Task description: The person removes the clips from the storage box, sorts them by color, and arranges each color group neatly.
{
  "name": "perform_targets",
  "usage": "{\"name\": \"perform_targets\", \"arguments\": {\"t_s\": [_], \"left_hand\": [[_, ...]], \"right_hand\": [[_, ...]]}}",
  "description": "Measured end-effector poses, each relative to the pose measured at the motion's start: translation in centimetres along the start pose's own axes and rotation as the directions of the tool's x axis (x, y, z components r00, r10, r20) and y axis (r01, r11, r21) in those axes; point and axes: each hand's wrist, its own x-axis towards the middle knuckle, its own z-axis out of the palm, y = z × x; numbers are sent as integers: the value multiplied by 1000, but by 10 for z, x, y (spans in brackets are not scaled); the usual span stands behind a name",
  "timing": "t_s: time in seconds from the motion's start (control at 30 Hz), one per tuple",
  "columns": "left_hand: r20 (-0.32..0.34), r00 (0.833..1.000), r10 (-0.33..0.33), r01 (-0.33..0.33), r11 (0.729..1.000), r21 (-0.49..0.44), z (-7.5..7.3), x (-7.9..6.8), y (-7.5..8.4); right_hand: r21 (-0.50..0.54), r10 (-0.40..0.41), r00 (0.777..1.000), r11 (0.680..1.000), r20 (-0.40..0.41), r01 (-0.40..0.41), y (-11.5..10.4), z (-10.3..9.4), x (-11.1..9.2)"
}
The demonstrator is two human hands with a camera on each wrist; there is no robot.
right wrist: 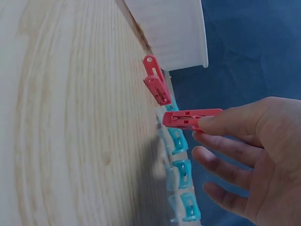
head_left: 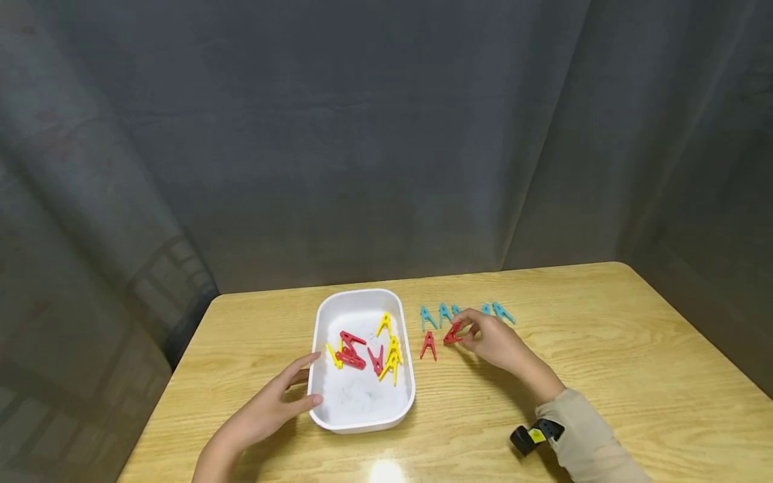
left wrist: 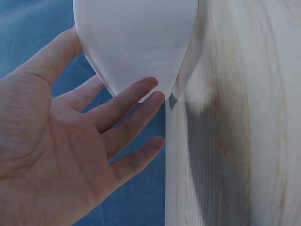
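Note:
A white plastic tray (head_left: 356,412) on the table holds several red clothespins (head_left: 352,359) and several yellow clothespins (head_left: 392,352). At its left wall rests my left hand (head_left: 274,402), thumb and fingers spread along the rim; the left wrist view shows the fingers extended against the tray's side (left wrist: 141,47). My right hand (head_left: 492,342) pinches a red clothespin (right wrist: 188,118) between thumb and forefinger, low over the table. Just left of it another red clothespin (head_left: 428,345) sits on the wood. Behind these runs a row of several blue clothespins (head_left: 428,317), partly hidden by the right hand.
The wooden table (head_left: 604,349) extends to both sides, with its far edge close behind the tray and the blue row. A dark grey curtain (head_left: 362,147) hangs behind it. A black wrist camera (head_left: 528,437) is strapped at the right sleeve.

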Motion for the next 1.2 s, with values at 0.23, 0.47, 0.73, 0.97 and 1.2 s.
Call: {"name": "perform_targets", "arguments": {"t_s": [0.23,0.47,0.73,0.97,1.2], "left_hand": [[-2,1000,12,-12,1000,3,1,-2,0],[-9,1000,8,-8,1000,11,1,-3,1],[-4,1000,16,-16,1000,4,1,-4,0],[-18,1000,-1,1,1000,10,2,-2,1],[-15,1000,-5,6,1000,22,2,-1,1]], "right_hand": [[-3,92,996,996,-11,-92,8,2,1],[-33,157,988,987,-14,-157,6,5,-5],[-54,213,977,976,16,-212,4,10,-7],[-51,235,971,971,41,-233,2,12,-13],[-107,263,964,960,41,-258,2,13,-17]]}}
